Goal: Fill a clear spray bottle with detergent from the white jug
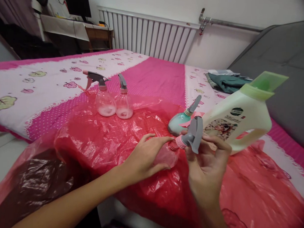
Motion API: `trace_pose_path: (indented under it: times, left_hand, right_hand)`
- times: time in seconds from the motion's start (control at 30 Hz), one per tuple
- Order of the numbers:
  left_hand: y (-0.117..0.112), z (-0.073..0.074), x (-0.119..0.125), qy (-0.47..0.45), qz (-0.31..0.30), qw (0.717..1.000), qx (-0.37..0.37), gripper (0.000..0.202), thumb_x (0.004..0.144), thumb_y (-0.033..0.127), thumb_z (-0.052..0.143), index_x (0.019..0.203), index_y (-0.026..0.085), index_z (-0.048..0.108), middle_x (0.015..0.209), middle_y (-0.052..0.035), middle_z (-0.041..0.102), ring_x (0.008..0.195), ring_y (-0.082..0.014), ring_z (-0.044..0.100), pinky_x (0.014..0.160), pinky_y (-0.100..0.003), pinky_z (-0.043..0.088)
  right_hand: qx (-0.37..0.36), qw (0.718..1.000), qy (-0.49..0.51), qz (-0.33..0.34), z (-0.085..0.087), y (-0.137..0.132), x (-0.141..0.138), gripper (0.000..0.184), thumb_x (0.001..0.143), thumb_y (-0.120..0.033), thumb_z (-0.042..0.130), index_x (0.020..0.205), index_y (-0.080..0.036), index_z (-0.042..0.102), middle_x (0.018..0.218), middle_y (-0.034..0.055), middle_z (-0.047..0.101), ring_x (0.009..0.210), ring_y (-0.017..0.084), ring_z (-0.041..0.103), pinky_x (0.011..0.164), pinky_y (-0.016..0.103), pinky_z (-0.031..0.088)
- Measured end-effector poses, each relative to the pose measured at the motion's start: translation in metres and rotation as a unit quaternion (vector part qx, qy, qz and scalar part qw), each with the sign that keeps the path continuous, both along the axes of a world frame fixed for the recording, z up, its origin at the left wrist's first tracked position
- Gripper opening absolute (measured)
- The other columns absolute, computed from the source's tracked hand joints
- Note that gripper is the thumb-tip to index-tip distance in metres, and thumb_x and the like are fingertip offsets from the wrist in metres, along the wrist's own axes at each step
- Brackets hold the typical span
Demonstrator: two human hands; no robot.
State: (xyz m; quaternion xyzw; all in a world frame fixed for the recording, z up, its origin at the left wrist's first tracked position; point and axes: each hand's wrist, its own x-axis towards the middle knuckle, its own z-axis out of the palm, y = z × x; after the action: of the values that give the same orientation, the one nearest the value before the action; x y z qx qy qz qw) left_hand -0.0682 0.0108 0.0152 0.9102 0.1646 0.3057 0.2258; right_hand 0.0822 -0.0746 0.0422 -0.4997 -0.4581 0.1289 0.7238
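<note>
My left hand (150, 154) is wrapped round a small clear spray bottle (169, 157), tilted so that its neck points up and to the right. With my right hand (207, 162) I grip a grey spray head (194, 135) by its trigger end. Its pink collar is right at the bottle's mouth, with red-looking neck threads showing below it; whether it is screwed on I cannot tell. Just behind lies a tilted teal spray bottle (178, 122) with a grey trigger. Beyond my right fingers leans a large pale green jug (256, 114) with a green cap.
Two clear spray bottles, one with a dark trigger head (106, 105) and one with a grey head (124, 108), stand on a crumpled red plastic sheet (103, 135). It covers the edge of a pink patterned bed (158, 76). Folded clothes (225, 81) lie near the grey headboard (281, 55).
</note>
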Motion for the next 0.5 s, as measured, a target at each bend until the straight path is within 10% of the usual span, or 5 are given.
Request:
trace_pose_path:
  times: [0.5]
  left_hand:
    - [0.003,0.003,0.000,0.002,-0.034,0.999,0.005,0.060,0.098,0.037,0.067,0.148,0.028,0.034,0.142,-0.0098,0.060,0.128,-0.0308,0.059,0.116,-0.058,0.035]
  right_hand:
    - [0.003,0.999,-0.024,-0.032,0.017,-0.014,0.001,0.049,0.082,-0.010,0.072,0.118,-0.035,0.051,0.112,0.0028,0.066,0.110,0.025,0.069,0.100,0.054,0.055]
